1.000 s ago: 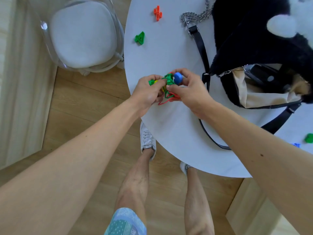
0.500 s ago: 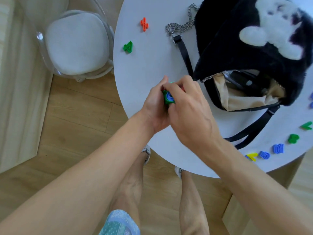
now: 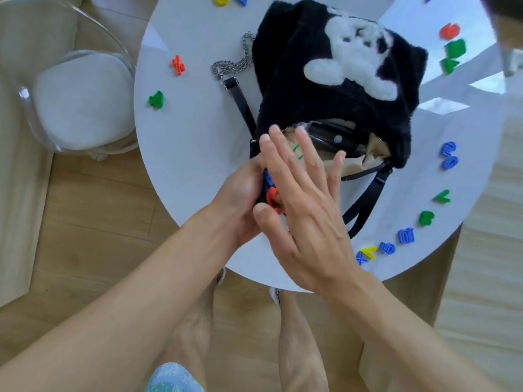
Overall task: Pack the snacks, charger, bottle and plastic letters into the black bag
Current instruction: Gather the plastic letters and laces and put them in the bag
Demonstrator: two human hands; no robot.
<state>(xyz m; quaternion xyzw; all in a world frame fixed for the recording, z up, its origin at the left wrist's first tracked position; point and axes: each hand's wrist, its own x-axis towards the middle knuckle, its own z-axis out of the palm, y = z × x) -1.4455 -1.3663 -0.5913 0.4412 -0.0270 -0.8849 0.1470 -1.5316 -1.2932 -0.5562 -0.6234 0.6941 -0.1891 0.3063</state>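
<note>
Hands are met at the mouth of the black bag [image 3: 297,89], which lies on the white table [image 3: 192,142]. A clump of plastic letters [image 3: 272,197], red, blue and green, is cupped in the left hand [image 3: 240,193], whose fingertips are hidden. The right hand [image 3: 308,222] is held flat over the clump, its fingers straight and slightly spread, gripping nothing. The bag is unzipped; a dark object [image 3: 336,138] is seen against its tan lining [image 3: 370,159]. Loose letters [image 3: 156,99] are scattered round the table.
</note>
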